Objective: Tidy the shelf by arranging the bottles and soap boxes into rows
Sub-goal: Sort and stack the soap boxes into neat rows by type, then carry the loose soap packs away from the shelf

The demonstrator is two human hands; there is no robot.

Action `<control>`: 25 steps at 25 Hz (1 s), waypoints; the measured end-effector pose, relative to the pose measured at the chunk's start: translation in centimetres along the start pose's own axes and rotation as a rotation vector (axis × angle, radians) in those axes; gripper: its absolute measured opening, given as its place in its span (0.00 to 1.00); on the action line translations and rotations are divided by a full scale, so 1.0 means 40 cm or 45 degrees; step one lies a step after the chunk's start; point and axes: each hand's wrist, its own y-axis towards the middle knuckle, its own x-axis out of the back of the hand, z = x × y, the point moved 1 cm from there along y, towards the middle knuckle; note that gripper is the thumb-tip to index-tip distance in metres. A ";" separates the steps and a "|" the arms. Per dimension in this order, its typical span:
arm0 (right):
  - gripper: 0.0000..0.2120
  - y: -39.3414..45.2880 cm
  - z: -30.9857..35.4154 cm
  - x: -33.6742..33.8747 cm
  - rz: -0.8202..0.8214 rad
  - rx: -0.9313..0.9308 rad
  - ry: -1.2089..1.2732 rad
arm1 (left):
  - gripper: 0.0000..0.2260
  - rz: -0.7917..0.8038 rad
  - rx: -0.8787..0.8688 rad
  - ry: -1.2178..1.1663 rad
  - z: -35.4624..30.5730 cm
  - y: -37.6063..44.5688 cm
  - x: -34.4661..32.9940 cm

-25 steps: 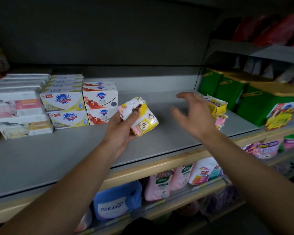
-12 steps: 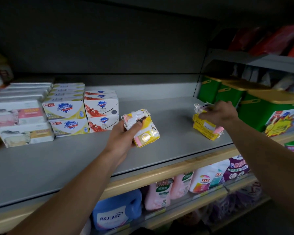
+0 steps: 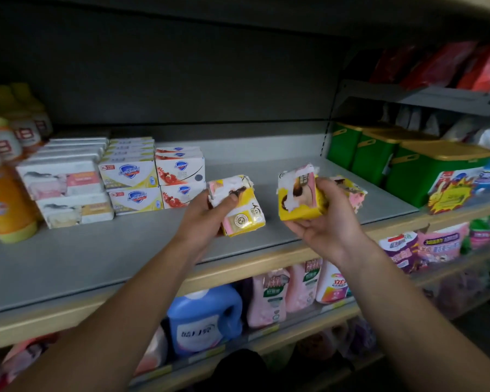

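My left hand point(image 3: 207, 216) grips a torn yellow-and-pink soap pack point(image 3: 242, 215) above the grey shelf point(image 3: 102, 256). My right hand point(image 3: 323, 222) holds a second torn yellow soap pack point(image 3: 297, 193) lifted off the shelf, just right of the first. Another torn pink-and-yellow pack point(image 3: 354, 193) shows behind my right hand; whether it rests on the shelf or is held I cannot tell. Stacked rows of white soap boxes point(image 3: 65, 188), yellow-trimmed boxes point(image 3: 130, 182) and red-trimmed boxes point(image 3: 180, 176) stand at the back left. Orange bottles point(image 3: 3, 193) stand at the far left.
Green tubs with yellow lids point(image 3: 408, 171) fill the neighbouring shelf on the right. Below, a blue detergent jug point(image 3: 204, 318), pink refill pouches point(image 3: 269, 295) and purple packs point(image 3: 399, 250) line the lower shelf. Red bags point(image 3: 450, 63) lie on the upper right shelf.
My right hand reached to the packs at the shelf's right end, closed on one and brought it left toward my left hand. The left hand kept holding its pack.
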 end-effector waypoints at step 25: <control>0.07 -0.618 -0.784 -0.045 0.094 -0.498 -0.294 | 0.09 -0.853 0.422 -0.495 0.307 -1.012 0.413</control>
